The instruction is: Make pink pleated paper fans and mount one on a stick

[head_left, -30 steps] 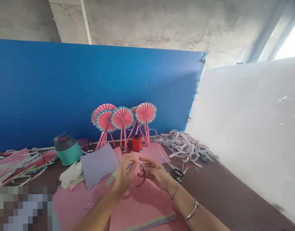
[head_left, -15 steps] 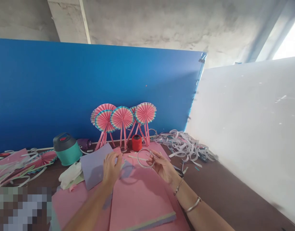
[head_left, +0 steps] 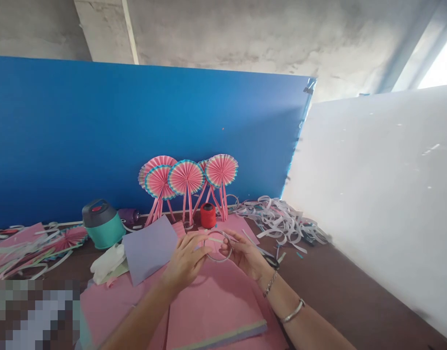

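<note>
My right hand (head_left: 245, 253) pinches the right side of a thin ring-shaped roll of tape (head_left: 219, 261), held upright above the papers. At the ring's left edge is my left hand (head_left: 187, 257), its fingers and thumb closed near the rim; a short pale strip shows between the two hands, and what the left fingertips grip is too small to make out. Below both hands lies a stack of pink sheets (head_left: 216, 306) with pale green and lilac edges. A lilac sheet (head_left: 148, 248) rests to the left of my left hand.
Pink pleated paper fans (head_left: 186, 178) stand against the blue panel (head_left: 99, 121). Before them is a red thread spool (head_left: 208, 216). A teal container (head_left: 105, 231) and crumpled white plastic (head_left: 107, 264) sit left; curled paper strips (head_left: 282, 221) heap right, near black-handled scissors (head_left: 272, 261).
My left hand has moved right, up to the ring. The ring has shifted slightly down in my right hand, and the pale strip now shows between the hands.
</note>
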Demonstrator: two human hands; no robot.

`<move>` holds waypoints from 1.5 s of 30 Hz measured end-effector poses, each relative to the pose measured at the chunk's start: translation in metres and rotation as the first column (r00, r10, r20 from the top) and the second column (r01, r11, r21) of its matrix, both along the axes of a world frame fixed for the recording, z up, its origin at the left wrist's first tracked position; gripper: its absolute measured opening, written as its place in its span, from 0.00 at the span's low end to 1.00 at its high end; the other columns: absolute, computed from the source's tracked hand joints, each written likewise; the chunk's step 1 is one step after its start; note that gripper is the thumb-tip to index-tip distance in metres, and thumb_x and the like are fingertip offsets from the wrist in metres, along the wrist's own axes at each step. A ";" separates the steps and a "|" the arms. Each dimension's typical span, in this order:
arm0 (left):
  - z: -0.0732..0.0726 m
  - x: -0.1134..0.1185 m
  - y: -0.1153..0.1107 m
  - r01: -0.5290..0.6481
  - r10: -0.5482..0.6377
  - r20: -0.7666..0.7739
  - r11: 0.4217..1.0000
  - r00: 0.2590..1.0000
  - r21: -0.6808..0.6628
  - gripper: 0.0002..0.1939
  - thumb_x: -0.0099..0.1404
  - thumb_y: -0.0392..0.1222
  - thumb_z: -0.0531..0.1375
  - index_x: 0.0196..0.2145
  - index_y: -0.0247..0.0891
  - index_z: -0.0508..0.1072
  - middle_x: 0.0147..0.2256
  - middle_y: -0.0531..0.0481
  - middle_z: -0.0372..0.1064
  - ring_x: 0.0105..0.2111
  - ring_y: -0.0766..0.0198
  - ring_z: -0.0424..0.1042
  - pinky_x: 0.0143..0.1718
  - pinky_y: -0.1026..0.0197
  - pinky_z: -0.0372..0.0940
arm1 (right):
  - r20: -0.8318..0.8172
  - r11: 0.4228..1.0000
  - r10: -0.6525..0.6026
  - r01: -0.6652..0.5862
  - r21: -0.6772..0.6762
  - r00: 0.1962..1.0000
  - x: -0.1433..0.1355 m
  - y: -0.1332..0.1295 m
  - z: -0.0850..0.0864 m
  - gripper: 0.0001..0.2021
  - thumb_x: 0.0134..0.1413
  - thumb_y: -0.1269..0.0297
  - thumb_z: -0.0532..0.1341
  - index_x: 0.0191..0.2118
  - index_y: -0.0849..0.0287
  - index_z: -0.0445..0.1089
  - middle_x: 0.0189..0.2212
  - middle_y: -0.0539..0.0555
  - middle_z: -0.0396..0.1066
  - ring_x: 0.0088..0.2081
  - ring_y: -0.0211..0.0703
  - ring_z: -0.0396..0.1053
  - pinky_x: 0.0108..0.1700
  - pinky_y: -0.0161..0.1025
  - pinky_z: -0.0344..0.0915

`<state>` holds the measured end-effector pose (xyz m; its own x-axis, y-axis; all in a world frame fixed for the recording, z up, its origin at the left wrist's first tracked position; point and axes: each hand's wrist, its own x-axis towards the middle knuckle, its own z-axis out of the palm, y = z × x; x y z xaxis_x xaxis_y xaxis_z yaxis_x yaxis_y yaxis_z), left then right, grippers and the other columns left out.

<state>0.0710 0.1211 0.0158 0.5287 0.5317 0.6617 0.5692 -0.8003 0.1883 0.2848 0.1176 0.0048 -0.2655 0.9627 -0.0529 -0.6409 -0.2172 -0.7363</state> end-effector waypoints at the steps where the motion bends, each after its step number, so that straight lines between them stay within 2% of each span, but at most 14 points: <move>1: -0.001 0.001 0.001 0.021 -0.020 0.038 0.999 0.999 -0.040 0.13 0.64 0.33 0.54 0.42 0.46 0.74 0.46 0.48 0.72 0.47 0.57 0.67 0.47 0.55 0.59 | 0.019 1.000 0.008 -0.008 -0.002 1.000 0.000 0.000 0.000 0.20 0.43 0.65 0.70 0.44 0.58 0.70 0.30 0.49 0.71 0.33 0.38 0.71 0.42 0.40 0.66; 4: -0.002 0.003 0.004 0.070 -0.006 0.245 0.965 0.969 -0.253 0.07 0.65 0.39 0.56 0.38 0.42 0.75 0.36 0.50 0.74 0.37 0.60 0.71 0.40 0.59 0.63 | 0.114 0.999 -0.001 -0.004 0.039 0.994 -0.001 0.002 -0.001 0.19 0.49 0.51 0.65 0.43 0.57 0.71 0.26 0.48 0.69 0.26 0.36 0.67 0.34 0.39 0.64; 6: -0.001 0.005 0.004 0.103 0.053 0.358 0.909 0.932 -0.403 0.08 0.65 0.42 0.56 0.34 0.40 0.75 0.32 0.51 0.73 0.32 0.62 0.70 0.35 0.62 0.64 | 0.209 0.991 -0.097 0.075 0.112 0.973 -0.001 0.003 -0.002 0.20 0.49 0.46 0.62 0.40 0.58 0.72 0.24 0.48 0.66 0.24 0.35 0.62 0.31 0.38 0.61; 9: 0.001 0.008 0.004 0.158 0.094 0.426 0.840 0.900 -0.519 0.11 0.65 0.45 0.57 0.35 0.38 0.77 0.31 0.50 0.72 0.30 0.63 0.69 0.32 0.63 0.64 | 0.343 0.955 -0.259 0.186 0.230 0.903 -0.001 0.002 -0.003 0.17 0.46 0.52 0.66 0.39 0.58 0.74 0.26 0.48 0.66 0.26 0.35 0.59 0.30 0.35 0.56; 11: 0.002 0.008 0.004 0.177 0.094 0.431 0.818 0.897 -0.548 0.11 0.64 0.46 0.57 0.35 0.38 0.77 0.31 0.50 0.72 0.30 0.63 0.69 0.32 0.63 0.64 | 0.396 0.946 -0.273 0.169 0.277 0.877 -0.001 0.001 -0.002 0.17 0.43 0.57 0.68 0.42 0.56 0.74 0.26 0.48 0.66 0.26 0.35 0.56 0.29 0.34 0.53; 15: 0.001 0.008 0.003 0.170 0.103 0.417 0.805 0.903 -0.568 0.11 0.63 0.47 0.58 0.34 0.40 0.78 0.29 0.51 0.72 0.28 0.64 0.67 0.32 0.63 0.64 | 0.417 0.947 -0.236 0.111 0.301 0.878 -0.002 -0.001 -0.001 0.16 0.43 0.56 0.68 0.40 0.56 0.75 0.25 0.48 0.67 0.23 0.33 0.53 0.26 0.34 0.48; 18: 0.001 0.007 0.001 0.131 0.137 0.411 0.818 0.901 -0.560 0.17 0.61 0.47 0.59 0.47 0.43 0.75 0.34 0.50 0.73 0.32 0.63 0.69 0.35 0.61 0.65 | 0.421 0.945 -0.237 0.107 0.310 0.875 -0.003 -0.001 0.001 0.15 0.41 0.53 0.69 0.34 0.57 0.75 0.23 0.48 0.66 0.22 0.33 0.54 0.26 0.35 0.49; 20: 0.002 0.008 0.000 0.107 0.151 0.407 0.831 0.901 -0.545 0.19 0.61 0.48 0.60 0.49 0.44 0.73 0.38 0.48 0.73 0.34 0.61 0.69 0.37 0.59 0.66 | 0.440 0.942 -0.242 0.100 0.320 0.865 -0.003 -0.002 0.002 0.14 0.41 0.52 0.69 0.32 0.57 0.75 0.22 0.47 0.65 0.22 0.33 0.54 0.26 0.35 0.50; 25: 0.010 0.009 -0.002 0.103 0.124 0.395 0.856 0.910 -0.506 0.12 0.65 0.47 0.56 0.38 0.43 0.78 0.38 0.48 0.76 0.37 0.59 0.72 0.40 0.58 0.66 | 0.491 0.941 -0.230 0.063 0.333 0.840 -0.003 -0.003 0.005 0.14 0.40 0.53 0.69 0.32 0.56 0.77 0.24 0.48 0.67 0.23 0.33 0.54 0.27 0.35 0.51; 30: 0.018 0.003 -0.001 0.036 0.035 0.242 0.959 0.970 -0.280 0.11 0.66 0.43 0.55 0.37 0.44 0.78 0.36 0.48 0.77 0.38 0.58 0.73 0.42 0.56 0.66 | 0.521 0.939 -0.242 0.062 0.338 0.818 -0.005 -0.006 0.007 0.13 0.41 0.54 0.69 0.32 0.57 0.77 0.25 0.48 0.68 0.24 0.33 0.53 0.26 0.34 0.50; 33: 0.017 0.001 0.002 -0.028 0.065 0.172 0.977 0.983 -0.212 0.11 0.66 0.40 0.54 0.34 0.43 0.77 0.34 0.48 0.77 0.36 0.59 0.72 0.40 0.57 0.65 | 0.528 0.940 -0.228 0.043 0.339 0.818 -0.005 -0.007 0.008 0.13 0.42 0.53 0.68 0.31 0.57 0.77 0.24 0.49 0.68 0.24 0.34 0.54 0.27 0.35 0.50; 37: 0.014 0.002 0.003 -0.129 0.193 0.247 0.959 0.949 -0.254 0.12 0.64 0.40 0.53 0.28 0.40 0.75 0.29 0.49 0.75 0.31 0.61 0.71 0.35 0.59 0.65 | 0.509 0.942 -0.218 0.043 0.334 0.833 -0.004 -0.006 0.006 0.13 0.42 0.53 0.68 0.31 0.57 0.77 0.25 0.49 0.68 0.24 0.34 0.54 0.27 0.34 0.51; 42: 0.012 0.006 0.003 0.002 0.178 0.348 0.889 0.921 -0.458 0.10 0.63 0.44 0.56 0.34 0.41 0.77 0.32 0.50 0.76 0.31 0.63 0.72 0.33 0.62 0.66 | 0.485 0.943 -0.205 0.039 0.330 0.850 -0.001 -0.003 0.000 0.12 0.42 0.54 0.69 0.30 0.57 0.77 0.25 0.49 0.68 0.24 0.33 0.53 0.26 0.34 0.49; 45: 0.008 0.004 0.007 -0.025 0.223 0.349 0.871 0.910 -0.490 0.11 0.62 0.43 0.55 0.34 0.41 0.77 0.33 0.50 0.77 0.32 0.62 0.72 0.35 0.61 0.66 | 0.421 0.964 -0.120 0.004 0.266 0.899 0.002 -0.001 -0.002 0.12 0.43 0.54 0.68 0.30 0.58 0.76 0.21 0.47 0.65 0.22 0.32 0.51 0.25 0.34 0.47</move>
